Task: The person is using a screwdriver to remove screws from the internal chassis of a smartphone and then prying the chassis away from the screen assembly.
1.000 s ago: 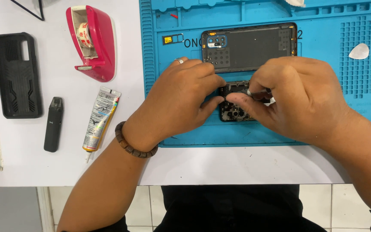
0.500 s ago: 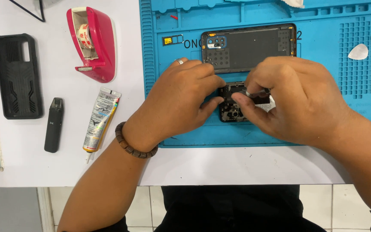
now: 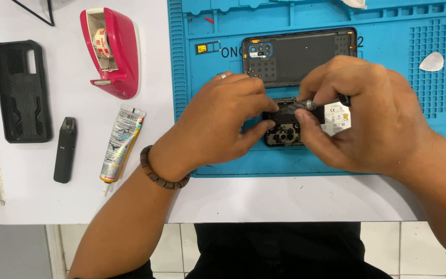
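An opened phone [image 3: 287, 129] lies on the blue repair mat [image 3: 388, 31], its circuit board exposed and a white-labelled battery beside it. My left hand [image 3: 223, 121], with a ring and a bead bracelet, pinches a dark part at the phone's upper edge. My right hand [image 3: 360, 113] grips a thin metal-tipped tool [image 3: 311, 104] whose tip meets that part. The phone's removed black back cover [image 3: 298, 56] lies just beyond my hands, inner side up.
On the white table left of the mat sit a pink tape dispenser [image 3: 113, 51], a glue tube [image 3: 122, 143], a small black stick-shaped device [image 3: 65, 150] and a black phone case [image 3: 22, 90]. A white pick [image 3: 431, 62] and a SIM tray [image 3: 208, 47] rest on the mat.
Both hands stay over the opened phone. My right hand has shifted slightly, and the tool tip now sits against the part that my left fingers pinch.
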